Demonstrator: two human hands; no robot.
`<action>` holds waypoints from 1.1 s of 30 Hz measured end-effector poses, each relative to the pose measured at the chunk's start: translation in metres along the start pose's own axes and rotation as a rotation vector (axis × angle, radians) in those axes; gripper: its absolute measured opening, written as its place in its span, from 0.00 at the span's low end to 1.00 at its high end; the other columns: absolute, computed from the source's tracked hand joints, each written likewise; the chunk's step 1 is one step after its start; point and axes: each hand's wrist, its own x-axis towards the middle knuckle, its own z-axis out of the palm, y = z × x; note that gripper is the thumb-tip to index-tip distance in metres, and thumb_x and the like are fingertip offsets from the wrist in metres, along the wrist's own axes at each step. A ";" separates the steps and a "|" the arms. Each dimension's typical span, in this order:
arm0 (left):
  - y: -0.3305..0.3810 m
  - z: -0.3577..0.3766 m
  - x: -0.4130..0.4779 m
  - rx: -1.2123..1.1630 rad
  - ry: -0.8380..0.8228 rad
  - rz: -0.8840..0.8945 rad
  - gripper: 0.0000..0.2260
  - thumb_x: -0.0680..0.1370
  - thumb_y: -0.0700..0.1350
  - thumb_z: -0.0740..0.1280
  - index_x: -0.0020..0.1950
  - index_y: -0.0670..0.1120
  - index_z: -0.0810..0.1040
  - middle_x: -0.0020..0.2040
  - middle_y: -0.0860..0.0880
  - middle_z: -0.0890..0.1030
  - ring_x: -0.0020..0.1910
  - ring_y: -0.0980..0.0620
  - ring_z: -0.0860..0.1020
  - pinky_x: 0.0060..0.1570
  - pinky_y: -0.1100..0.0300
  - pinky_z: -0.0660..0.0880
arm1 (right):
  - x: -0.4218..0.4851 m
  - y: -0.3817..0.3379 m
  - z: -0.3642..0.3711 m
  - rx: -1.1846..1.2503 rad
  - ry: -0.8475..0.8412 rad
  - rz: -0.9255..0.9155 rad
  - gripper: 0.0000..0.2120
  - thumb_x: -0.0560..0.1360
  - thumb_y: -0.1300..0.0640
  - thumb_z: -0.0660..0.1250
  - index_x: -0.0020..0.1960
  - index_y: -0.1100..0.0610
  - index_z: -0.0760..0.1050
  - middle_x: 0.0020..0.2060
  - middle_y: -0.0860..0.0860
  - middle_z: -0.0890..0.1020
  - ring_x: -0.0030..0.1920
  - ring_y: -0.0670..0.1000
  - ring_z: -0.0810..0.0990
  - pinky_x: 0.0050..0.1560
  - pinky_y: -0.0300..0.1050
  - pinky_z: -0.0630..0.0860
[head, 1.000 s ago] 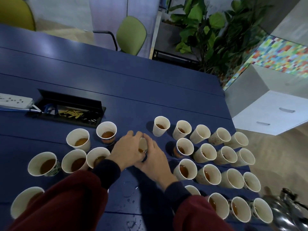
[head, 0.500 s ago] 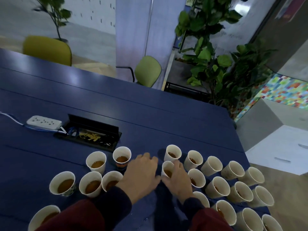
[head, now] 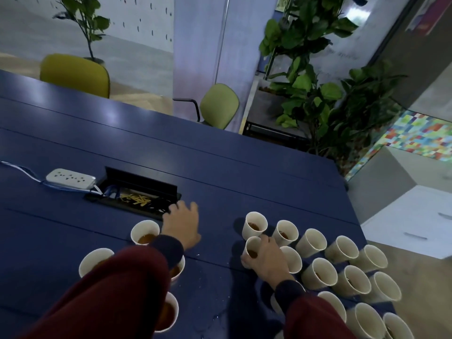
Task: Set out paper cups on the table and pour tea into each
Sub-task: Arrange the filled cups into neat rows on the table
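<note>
Head view, lower centre: my right hand (head: 265, 256) grasps one paper cup (head: 252, 248) holding tea, among the filled cups lower right on the blue table (head: 220, 167). My left hand (head: 182, 223), fingers spread and released, hovers left of centre. Step, I judge: arranging. Next: set it down level.

Left hand (head: 182, 225) extended; right hand (head: 266, 256) gripping.

Both arms wear loose maroon sleeves — soft, thick fabric, plain and unmarked. Each ends in a snug dark navy cuff at the wrist. The left hand (head: 182, 225) and right hand (head: 267, 259) are bare — no rings, watch or gloves visible.
</note>
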 end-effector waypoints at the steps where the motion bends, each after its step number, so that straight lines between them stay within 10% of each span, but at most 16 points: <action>1: -0.007 0.010 0.006 -0.016 -0.025 -0.022 0.34 0.74 0.58 0.71 0.73 0.47 0.60 0.66 0.41 0.67 0.64 0.40 0.70 0.58 0.49 0.73 | -0.001 0.001 -0.001 0.010 -0.007 0.008 0.31 0.73 0.39 0.71 0.65 0.58 0.68 0.61 0.54 0.75 0.59 0.55 0.77 0.56 0.45 0.73; 17: -0.028 0.053 0.034 -0.245 -0.012 0.044 0.25 0.73 0.51 0.73 0.64 0.50 0.65 0.58 0.43 0.69 0.54 0.40 0.78 0.54 0.49 0.78 | -0.006 -0.003 -0.030 -0.129 0.128 -0.051 0.32 0.77 0.36 0.64 0.71 0.57 0.66 0.64 0.52 0.72 0.58 0.54 0.78 0.54 0.43 0.74; 23: -0.005 0.041 0.012 -0.325 0.045 0.135 0.22 0.73 0.53 0.73 0.60 0.51 0.65 0.56 0.44 0.69 0.52 0.40 0.77 0.52 0.46 0.78 | -0.015 0.004 -0.025 0.017 0.297 -0.109 0.17 0.78 0.50 0.66 0.62 0.58 0.72 0.58 0.53 0.74 0.51 0.56 0.78 0.45 0.45 0.71; 33: 0.060 0.032 -0.058 -0.307 0.000 0.364 0.25 0.71 0.55 0.73 0.62 0.53 0.66 0.55 0.48 0.70 0.52 0.46 0.74 0.50 0.52 0.76 | -0.086 -0.016 0.036 0.644 0.056 -0.272 0.35 0.65 0.46 0.80 0.67 0.40 0.66 0.57 0.34 0.80 0.56 0.37 0.80 0.55 0.33 0.76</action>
